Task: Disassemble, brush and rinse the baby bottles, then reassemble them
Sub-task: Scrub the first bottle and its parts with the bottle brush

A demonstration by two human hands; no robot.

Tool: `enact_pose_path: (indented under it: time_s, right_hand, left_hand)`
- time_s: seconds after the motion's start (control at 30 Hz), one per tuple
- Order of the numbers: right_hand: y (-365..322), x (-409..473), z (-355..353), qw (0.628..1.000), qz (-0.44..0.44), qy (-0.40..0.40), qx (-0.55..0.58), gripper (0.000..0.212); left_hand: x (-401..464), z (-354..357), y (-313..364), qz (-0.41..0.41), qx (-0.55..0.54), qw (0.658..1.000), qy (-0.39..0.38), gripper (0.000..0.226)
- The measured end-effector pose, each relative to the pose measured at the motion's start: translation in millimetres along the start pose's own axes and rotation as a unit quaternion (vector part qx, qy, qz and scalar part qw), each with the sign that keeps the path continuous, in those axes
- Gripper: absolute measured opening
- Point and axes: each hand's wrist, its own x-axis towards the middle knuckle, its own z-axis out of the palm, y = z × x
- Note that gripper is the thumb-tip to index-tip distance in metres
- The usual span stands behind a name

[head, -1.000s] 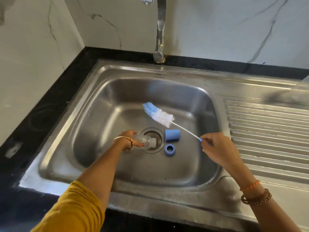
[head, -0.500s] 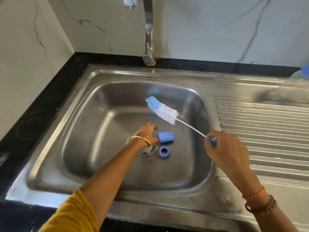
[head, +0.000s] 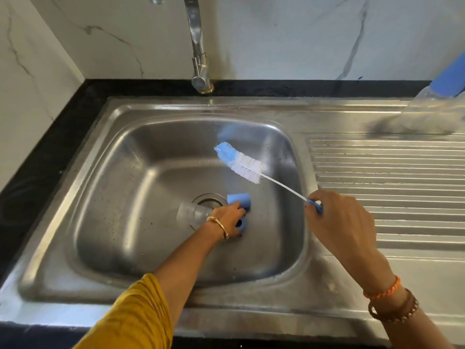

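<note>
A clear baby bottle (head: 192, 212) lies on its side over the drain of the steel sink (head: 125, 197). Just right of it, my left hand (head: 227, 219) reaches down with its fingers curled over a blue screw ring (head: 243, 225) and touching a blue cap (head: 240, 199). Whether it grips the ring is hidden by the fingers. My right hand (head: 339, 222) holds the blue handle of a bottle brush, whose blue and white bristle head (head: 239, 165) is raised above the basin. A second bottle (head: 432, 114) with a blue top shows blurred at the far right.
The tap (head: 198, 46) rises behind the basin, with no water running. A ribbed steel drainboard (head: 390, 185) lies to the right. Black counter (head: 50, 147) and marble walls border the left and back.
My left hand has let go of the clear bottle, which now lies over the drain, and moved right onto the blue ring and cap. The brush stayed raised in my right hand.
</note>
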Motion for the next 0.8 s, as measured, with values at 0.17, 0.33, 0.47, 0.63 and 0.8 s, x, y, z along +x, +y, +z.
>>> enact_pose_path:
  time_s: [0.17, 0.33, 0.47, 0.63, 0.8]
  right_hand:
    - [0, -1, 1, 1.0, -0.006, 0.004, -0.001, 0.022]
    - [-1, 0, -1, 1.0, -0.006, 0.002, -0.015, 0.021]
    - [-3, 0, -4, 1.0, 0.003, 0.001, 0.01, 0.018]
    - [-4, -1, -8, 0.998, -0.009, 0.003, 0.056, 0.016]
    - [-5, -5, -11, 0.993, -0.046, 0.047, 0.098, 0.015]
  left_hand:
    - [2, 3, -2, 0.02, -0.008, 1.0, -0.02, 0.05]
    - [-6, -5, -13, 0.02, -0.178, 0.981, 0.069, 0.039]
    - [-22, -26, -29, -0.097, -0.407, 0.877, 0.236, 0.037]
    - [-41, -60, -53, -0.196, -0.736, 0.569, 0.308, 0.02]
    - [-62, -87, -91, -0.206, -0.876, 0.242, 0.364, 0.013]
